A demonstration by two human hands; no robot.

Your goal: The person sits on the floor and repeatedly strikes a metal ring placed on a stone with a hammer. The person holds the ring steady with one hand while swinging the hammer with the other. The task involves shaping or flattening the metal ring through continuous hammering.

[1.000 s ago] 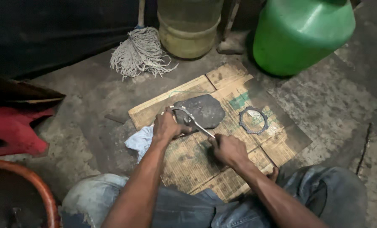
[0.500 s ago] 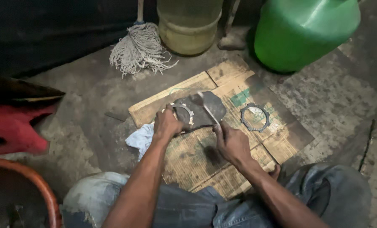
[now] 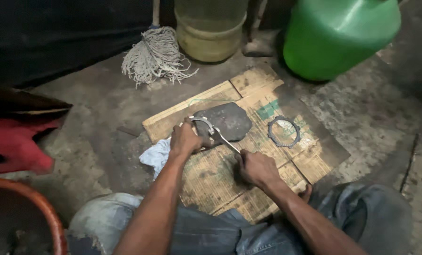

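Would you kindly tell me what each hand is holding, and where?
Left hand grips a grey metal ring at its near rim; right hand holds a thin metal tool by its near end.

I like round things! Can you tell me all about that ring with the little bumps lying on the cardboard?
The toothed ring is a thin, flat, dark grey circle, metal by the look of it, with small notches all around its outer edge and a big open middle. Through the hole you can see the cardboard it lies flat on. It sits to the right of the dark flat stone, apart from it. Neither hand touches it; the right hand is nearest.
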